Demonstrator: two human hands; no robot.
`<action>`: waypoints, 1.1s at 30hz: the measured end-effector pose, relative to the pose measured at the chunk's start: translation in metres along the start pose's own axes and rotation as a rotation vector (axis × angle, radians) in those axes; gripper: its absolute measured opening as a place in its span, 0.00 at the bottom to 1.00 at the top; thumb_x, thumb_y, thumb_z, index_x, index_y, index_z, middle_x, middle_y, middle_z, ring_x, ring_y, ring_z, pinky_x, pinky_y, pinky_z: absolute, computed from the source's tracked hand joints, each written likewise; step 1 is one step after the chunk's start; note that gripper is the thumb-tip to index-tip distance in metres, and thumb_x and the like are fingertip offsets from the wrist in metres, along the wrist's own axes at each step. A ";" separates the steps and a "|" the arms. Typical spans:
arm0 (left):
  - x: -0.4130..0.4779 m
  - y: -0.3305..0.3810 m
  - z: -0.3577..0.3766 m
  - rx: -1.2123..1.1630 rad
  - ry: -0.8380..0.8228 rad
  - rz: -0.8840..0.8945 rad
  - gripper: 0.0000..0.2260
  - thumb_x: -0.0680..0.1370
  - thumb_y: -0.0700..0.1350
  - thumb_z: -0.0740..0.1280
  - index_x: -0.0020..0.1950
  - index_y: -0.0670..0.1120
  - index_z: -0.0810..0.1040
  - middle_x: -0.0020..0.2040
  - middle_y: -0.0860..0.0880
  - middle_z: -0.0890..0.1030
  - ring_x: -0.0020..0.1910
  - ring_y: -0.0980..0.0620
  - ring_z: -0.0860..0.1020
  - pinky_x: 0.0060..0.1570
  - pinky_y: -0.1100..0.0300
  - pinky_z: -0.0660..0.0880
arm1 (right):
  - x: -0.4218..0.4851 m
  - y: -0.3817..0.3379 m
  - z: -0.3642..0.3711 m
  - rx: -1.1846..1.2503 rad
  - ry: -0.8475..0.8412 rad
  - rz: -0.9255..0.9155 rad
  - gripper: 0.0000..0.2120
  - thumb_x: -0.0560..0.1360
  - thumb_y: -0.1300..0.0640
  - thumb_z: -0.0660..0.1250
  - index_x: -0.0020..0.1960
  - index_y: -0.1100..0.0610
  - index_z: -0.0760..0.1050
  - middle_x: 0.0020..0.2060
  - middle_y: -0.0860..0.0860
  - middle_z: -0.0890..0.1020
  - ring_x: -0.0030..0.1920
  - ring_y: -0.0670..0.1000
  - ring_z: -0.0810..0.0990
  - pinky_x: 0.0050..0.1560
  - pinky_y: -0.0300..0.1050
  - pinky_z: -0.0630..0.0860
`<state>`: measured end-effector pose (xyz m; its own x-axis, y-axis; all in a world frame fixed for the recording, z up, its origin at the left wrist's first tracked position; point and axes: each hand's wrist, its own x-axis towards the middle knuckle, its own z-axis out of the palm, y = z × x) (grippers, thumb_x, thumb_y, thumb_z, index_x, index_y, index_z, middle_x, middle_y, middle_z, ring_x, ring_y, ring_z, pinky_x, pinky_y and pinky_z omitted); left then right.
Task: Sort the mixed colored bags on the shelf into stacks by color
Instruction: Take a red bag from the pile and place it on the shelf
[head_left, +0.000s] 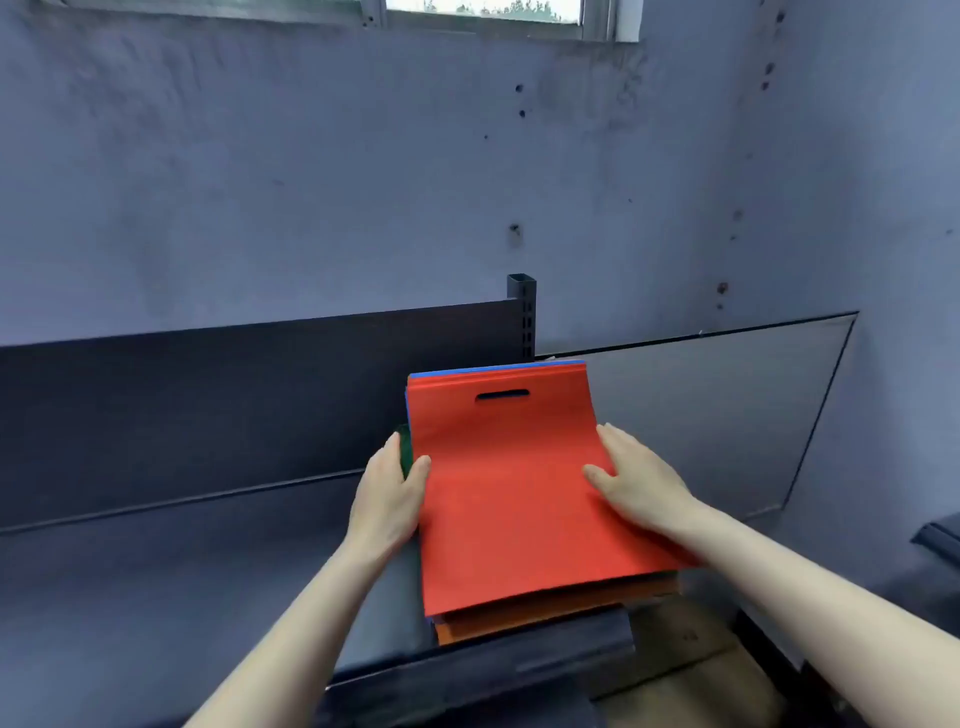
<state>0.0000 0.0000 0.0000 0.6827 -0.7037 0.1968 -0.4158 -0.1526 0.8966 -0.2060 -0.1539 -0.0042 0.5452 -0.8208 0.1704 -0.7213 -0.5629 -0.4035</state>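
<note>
A stack of flat coloured bags sits on the dark shelf (156, 587), leaning against its back panel. On top lies a red bag (509, 499) with a slot handle near its upper edge. A blue bag edge (493, 368) shows behind it, a green bag (405, 452) peeks out at the left, and orange bags (519, 621) lie underneath. My left hand (387, 499) grips the stack's left edge, thumb on the red bag and fingers behind. My right hand (636, 478) rests flat on the red bag's right side with straight fingers.
The shelf's dark back panel (208, 395) and an upright slotted post (522, 317) stand behind the stack. A grey panel (701, 415) leans against the wall at the right. Cardboard (691, 670) lies below the shelf's front edge at the lower right.
</note>
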 end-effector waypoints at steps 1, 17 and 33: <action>0.000 -0.004 0.006 -0.048 0.016 -0.034 0.12 0.80 0.42 0.60 0.62 0.40 0.72 0.53 0.52 0.74 0.57 0.47 0.73 0.50 0.61 0.62 | 0.002 0.003 0.004 0.006 -0.017 0.016 0.30 0.79 0.50 0.60 0.76 0.59 0.56 0.76 0.54 0.58 0.76 0.50 0.56 0.73 0.45 0.58; 0.006 -0.028 -0.001 -0.167 0.061 -0.236 0.13 0.73 0.32 0.67 0.47 0.49 0.80 0.43 0.47 0.84 0.40 0.46 0.82 0.40 0.56 0.77 | 0.011 -0.012 0.030 0.026 -0.138 0.035 0.17 0.78 0.51 0.57 0.61 0.61 0.70 0.73 0.56 0.65 0.74 0.55 0.61 0.68 0.49 0.64; 0.011 -0.047 -0.034 -0.257 0.133 -0.330 0.05 0.78 0.37 0.66 0.46 0.45 0.80 0.43 0.46 0.83 0.41 0.46 0.79 0.46 0.53 0.75 | 0.012 -0.026 0.024 0.333 -0.029 0.059 0.14 0.72 0.57 0.66 0.57 0.55 0.74 0.54 0.50 0.81 0.55 0.52 0.78 0.56 0.48 0.74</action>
<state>0.0472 0.0228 -0.0263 0.8323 -0.5480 -0.0828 -0.0104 -0.1648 0.9863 -0.1709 -0.1469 -0.0131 0.5222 -0.8451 0.1147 -0.5756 -0.4485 -0.6838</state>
